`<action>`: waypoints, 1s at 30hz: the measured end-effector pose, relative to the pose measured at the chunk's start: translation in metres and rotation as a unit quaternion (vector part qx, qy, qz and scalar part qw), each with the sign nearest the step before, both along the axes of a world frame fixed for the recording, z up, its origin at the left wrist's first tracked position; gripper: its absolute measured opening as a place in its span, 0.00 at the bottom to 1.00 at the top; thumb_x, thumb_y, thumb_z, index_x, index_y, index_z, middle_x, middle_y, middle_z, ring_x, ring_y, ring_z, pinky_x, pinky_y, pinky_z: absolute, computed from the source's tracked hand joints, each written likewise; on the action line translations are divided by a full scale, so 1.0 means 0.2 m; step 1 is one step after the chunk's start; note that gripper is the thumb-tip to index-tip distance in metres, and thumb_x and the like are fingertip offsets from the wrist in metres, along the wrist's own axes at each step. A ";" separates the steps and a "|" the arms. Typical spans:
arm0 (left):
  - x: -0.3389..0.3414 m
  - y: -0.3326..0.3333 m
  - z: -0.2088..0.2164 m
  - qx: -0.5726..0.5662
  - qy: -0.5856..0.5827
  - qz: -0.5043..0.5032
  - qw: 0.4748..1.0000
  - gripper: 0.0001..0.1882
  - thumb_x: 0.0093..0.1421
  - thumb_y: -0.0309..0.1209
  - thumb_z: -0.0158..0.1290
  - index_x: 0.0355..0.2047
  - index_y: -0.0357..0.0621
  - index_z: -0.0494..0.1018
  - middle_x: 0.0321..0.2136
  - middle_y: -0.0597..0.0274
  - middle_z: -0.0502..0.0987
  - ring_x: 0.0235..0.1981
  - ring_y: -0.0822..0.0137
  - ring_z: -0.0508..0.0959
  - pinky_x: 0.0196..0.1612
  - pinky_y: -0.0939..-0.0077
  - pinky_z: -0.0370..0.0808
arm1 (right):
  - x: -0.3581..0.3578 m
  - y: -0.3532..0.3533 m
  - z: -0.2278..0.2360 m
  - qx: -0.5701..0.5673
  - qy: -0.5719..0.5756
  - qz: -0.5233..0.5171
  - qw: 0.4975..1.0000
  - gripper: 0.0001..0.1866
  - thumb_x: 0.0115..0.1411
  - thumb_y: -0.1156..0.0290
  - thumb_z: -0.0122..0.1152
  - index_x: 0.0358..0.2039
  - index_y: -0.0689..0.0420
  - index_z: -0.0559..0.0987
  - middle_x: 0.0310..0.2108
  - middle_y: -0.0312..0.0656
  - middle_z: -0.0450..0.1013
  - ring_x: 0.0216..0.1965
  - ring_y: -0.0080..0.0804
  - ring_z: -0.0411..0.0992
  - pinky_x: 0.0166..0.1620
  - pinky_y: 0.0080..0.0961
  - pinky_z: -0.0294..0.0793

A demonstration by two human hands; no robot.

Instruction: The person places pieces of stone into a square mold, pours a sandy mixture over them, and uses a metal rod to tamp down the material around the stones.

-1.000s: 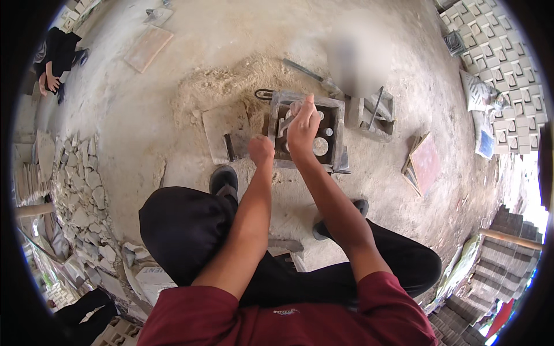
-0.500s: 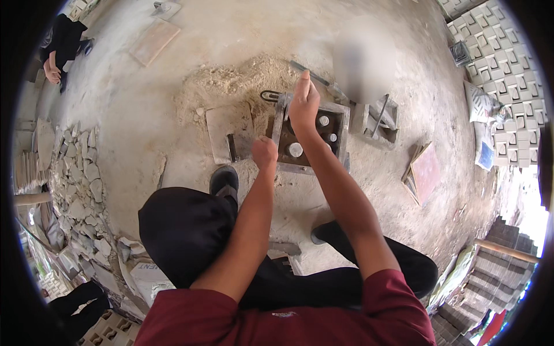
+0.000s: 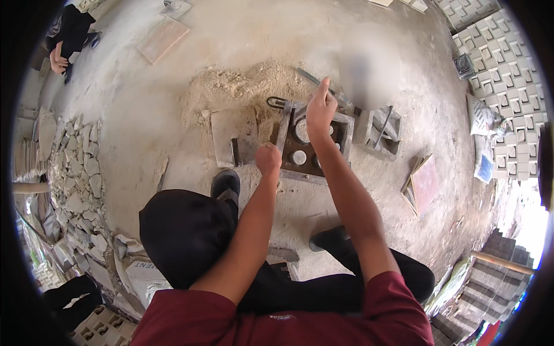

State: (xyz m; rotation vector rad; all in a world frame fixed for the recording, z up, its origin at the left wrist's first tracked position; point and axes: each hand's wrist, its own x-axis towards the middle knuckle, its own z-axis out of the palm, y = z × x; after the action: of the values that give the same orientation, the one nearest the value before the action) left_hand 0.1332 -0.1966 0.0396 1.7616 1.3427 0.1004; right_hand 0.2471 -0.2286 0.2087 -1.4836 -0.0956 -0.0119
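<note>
Between my feet lies a rectangular, dust-covered mould box with several round pale plugs inside it. My left hand is closed in a fist at the box's left edge; what it grips is hidden. Above the far part of the box, my right hand is closed with its thumb pointing up, and the thing inside its fingers cannot be made out. Just past that thumb runs a thin dark bar, whose contact with the hand is unclear. A metal loop handle shows at the box's far left corner.
Left of the box are a flat board and loose sandy powder. An open box with a rod sits to the right, near leaning square tiles. Rubble lines the left. Another person is at the far left.
My right hand has shifted rightward over the box, uncovering a large round plug near its far left. My left hand stays at the left edge. The whole view has shifted slightly.
</note>
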 end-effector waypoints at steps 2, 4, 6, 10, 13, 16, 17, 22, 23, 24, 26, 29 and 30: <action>-0.02 0.04 -0.03 -0.007 0.024 0.016 1.000 0.22 0.58 0.37 0.38 0.29 0.29 0.75 0.31 0.35 0.76 0.37 0.38 0.75 0.41 0.50 0.71 | -0.01 0.06 0.04 0.030 0.074 -0.035 0.996 0.29 0.68 0.52 0.37 0.12 0.51 0.53 0.12 0.25 0.49 0.16 0.15 0.46 0.19 0.22 0.44; -0.04 0.04 -0.06 0.011 0.001 0.013 1.000 0.23 0.59 0.38 0.37 0.30 0.29 0.75 0.32 0.36 0.76 0.37 0.38 0.75 0.40 0.50 0.71 | -0.04 0.06 0.09 0.056 0.022 -0.010 0.998 0.29 0.68 0.53 0.37 0.11 0.52 0.54 0.12 0.25 0.49 0.16 0.15 0.46 0.19 0.23 0.44; -0.01 0.01 -0.05 -0.003 0.003 -0.002 1.000 0.23 0.59 0.38 0.36 0.31 0.29 0.74 0.32 0.35 0.76 0.37 0.38 0.75 0.41 0.50 0.71 | -0.06 0.00 0.03 0.028 -0.063 -0.009 0.998 0.28 0.68 0.54 0.39 0.11 0.52 0.55 0.11 0.26 0.50 0.15 0.15 0.46 0.18 0.23 0.44; -0.03 0.06 -0.12 0.011 0.001 -0.017 1.000 0.24 0.60 0.38 0.35 0.33 0.28 0.73 0.33 0.35 0.75 0.37 0.38 0.75 0.41 0.50 0.71 | 0.03 0.03 0.05 -0.013 0.068 0.096 0.993 0.26 0.67 0.54 0.40 0.13 0.49 0.59 0.13 0.29 0.53 0.16 0.18 0.52 0.22 0.21 0.53; -0.01 0.01 -0.05 -0.015 0.009 -0.025 1.000 0.24 0.59 0.38 0.35 0.33 0.28 0.74 0.34 0.34 0.75 0.37 0.37 0.75 0.41 0.49 0.71 | 0.05 -0.07 0.15 0.000 0.057 0.029 0.998 0.25 0.67 0.55 0.41 0.14 0.50 0.60 0.13 0.30 0.54 0.17 0.21 0.53 0.24 0.24 0.56; -0.02 0.04 -0.08 0.014 -0.006 -0.025 1.000 0.24 0.59 0.38 0.35 0.33 0.28 0.74 0.34 0.33 0.75 0.38 0.37 0.75 0.41 0.49 0.71 | 0.04 -0.13 0.31 0.075 0.012 0.069 0.995 0.24 0.66 0.56 0.45 0.14 0.51 0.58 0.13 0.32 0.53 0.17 0.24 0.52 0.25 0.25 0.55; -0.02 0.03 -0.08 0.012 -0.005 -0.028 1.000 0.24 0.59 0.38 0.35 0.33 0.28 0.74 0.34 0.33 0.75 0.38 0.37 0.75 0.41 0.49 0.71 | 0.04 -0.16 0.34 0.119 -0.002 0.093 0.989 0.24 0.65 0.57 0.46 0.13 0.52 0.58 0.13 0.33 0.53 0.16 0.24 0.52 0.24 0.25 0.55; -0.05 0.07 -0.15 0.070 0.024 -0.097 0.993 0.24 0.59 0.38 0.35 0.32 0.27 0.74 0.34 0.32 0.75 0.38 0.37 0.75 0.41 0.49 0.71 | 0.05 -0.20 0.30 0.100 -0.056 0.175 0.978 0.20 0.60 0.69 0.38 0.10 0.53 0.54 0.10 0.33 0.48 0.14 0.25 0.47 0.22 0.27 0.50; -0.03 0.04 -0.12 0.067 0.021 -0.103 0.992 0.24 0.59 0.38 0.35 0.32 0.27 0.74 0.34 0.32 0.75 0.38 0.37 0.75 0.41 0.49 0.71 | 0.08 -0.24 0.26 0.092 -0.081 0.204 0.971 0.19 0.59 0.70 0.36 0.10 0.53 0.54 0.10 0.31 0.49 0.15 0.23 0.47 0.21 0.25 0.48; -0.01 0.01 -0.09 0.035 0.006 -0.055 0.998 0.24 0.59 0.38 0.35 0.31 0.27 0.74 0.33 0.32 0.75 0.38 0.37 0.75 0.42 0.49 0.71 | 0.10 -0.27 0.25 0.086 -0.104 0.235 0.962 0.18 0.58 0.71 0.35 0.10 0.54 0.53 0.11 0.30 0.49 0.15 0.20 0.46 0.19 0.23 0.46; -0.01 0.01 -0.05 0.006 -0.005 -0.006 1.000 0.24 0.59 0.38 0.35 0.31 0.28 0.74 0.33 0.31 0.74 0.38 0.37 0.75 0.42 0.49 0.71 | 0.15 -0.27 0.25 0.083 -0.088 0.259 0.958 0.18 0.58 0.70 0.36 0.10 0.54 0.53 0.11 0.30 0.49 0.15 0.20 0.46 0.19 0.23 0.46; -0.03 0.04 -0.06 0.013 -0.004 -0.016 1.000 0.24 0.59 0.38 0.35 0.31 0.27 0.74 0.33 0.31 0.74 0.38 0.37 0.75 0.42 0.49 0.71 | 0.13 -0.21 0.27 0.077 -0.062 0.294 0.951 0.19 0.58 0.70 0.37 0.10 0.55 0.54 0.11 0.31 0.50 0.15 0.20 0.47 0.19 0.23 0.46; -0.04 0.05 -0.05 0.013 -0.006 -0.021 1.000 0.24 0.59 0.38 0.35 0.31 0.27 0.74 0.33 0.31 0.75 0.38 0.37 0.75 0.43 0.49 0.71 | 0.13 -0.19 0.27 0.070 -0.056 0.302 0.949 0.19 0.58 0.70 0.37 0.10 0.55 0.54 0.11 0.31 0.50 0.15 0.21 0.47 0.19 0.23 0.47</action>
State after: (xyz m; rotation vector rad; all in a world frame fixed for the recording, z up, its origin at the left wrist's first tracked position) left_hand 0.1253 -0.1872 0.0290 1.8076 1.3009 0.1057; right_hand 0.2731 -0.2666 0.2626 -1.2615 -0.6252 0.3861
